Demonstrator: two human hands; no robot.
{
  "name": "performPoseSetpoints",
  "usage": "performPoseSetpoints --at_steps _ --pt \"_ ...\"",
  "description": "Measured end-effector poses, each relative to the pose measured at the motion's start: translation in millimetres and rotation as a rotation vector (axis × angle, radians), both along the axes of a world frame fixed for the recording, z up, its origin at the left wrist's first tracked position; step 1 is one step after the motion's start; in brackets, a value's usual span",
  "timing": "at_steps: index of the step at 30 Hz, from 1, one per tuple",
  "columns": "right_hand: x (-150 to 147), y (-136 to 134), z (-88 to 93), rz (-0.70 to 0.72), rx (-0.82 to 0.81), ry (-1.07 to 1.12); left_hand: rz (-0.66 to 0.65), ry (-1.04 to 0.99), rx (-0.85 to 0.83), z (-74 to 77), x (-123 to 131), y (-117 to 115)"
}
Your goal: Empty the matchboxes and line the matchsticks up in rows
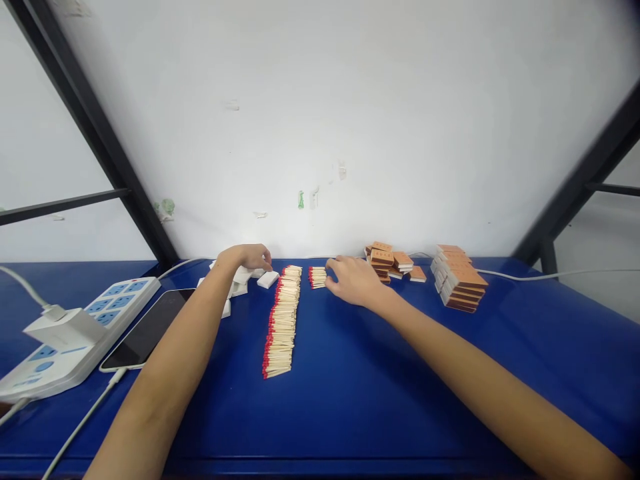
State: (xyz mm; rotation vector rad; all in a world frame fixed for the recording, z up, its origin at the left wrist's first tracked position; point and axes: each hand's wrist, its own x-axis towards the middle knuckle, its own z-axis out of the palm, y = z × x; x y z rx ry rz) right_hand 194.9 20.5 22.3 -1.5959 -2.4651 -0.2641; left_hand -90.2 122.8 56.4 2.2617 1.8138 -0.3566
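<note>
My left hand [256, 257] reaches over a group of small white matchbox trays [240, 288]. Its fingers are bent together, and the tips meet the far edge of one white matchbox tray [269, 279]. My right hand [353, 280] rests low over the table, thumb and forefinger apart. Those fingertips are at the right end of a short row of red-tipped matches [317, 277]; I see nothing held between them. Between my arms runs a long column of matches [281, 323], red heads to the left.
Orange matchbox sleeves [383, 259] lie in a loose pile beyond my right wrist. Farther right stands a neat stack of matchboxes [457, 277]. A phone [145, 333] and a power strip [107, 313] with cables lie on the left of the blue table [340, 413]. A wall [320, 133] rises behind.
</note>
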Motion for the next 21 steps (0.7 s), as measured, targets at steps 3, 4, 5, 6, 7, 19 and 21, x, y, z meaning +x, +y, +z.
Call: performPoseSetpoints --at_steps 3,4,5,6,7,19,21 --pt "12.1 -7.8 5.1 -0.019 -0.05 -0.056 0.005 0.032 -0.017 -3.8 5.3 -0.2" --pt "16.4 -11.1 4.0 -0.011 -0.064 -0.08 0.01 0.047 -0.017 -5.2 7.3 -0.4" --pt "20.5 -14.8 2.0 -0.003 -0.081 -0.103 0.016 0.062 -0.013 -6.5 9.4 -0.9" --pt "24.1 -18.6 -0.7 0.003 -0.101 -0.122 0.024 0.078 -0.006 -7.6 11.2 -1.5" --pt "27.4 -22.5 -3.8 0.005 -0.118 -0.133 0.033 0.092 0.003 -8.6 12.8 -2.4" --pt "47.8 -41.0 -27.0 0.068 -0.164 0.003 0.046 0.184 0.087 -7.7 12.8 -19.9" --pt "48.5 -40.8 -27.2 0.08 -0.135 0.032 0.039 0.179 0.099 -6.7 13.2 -20.8"
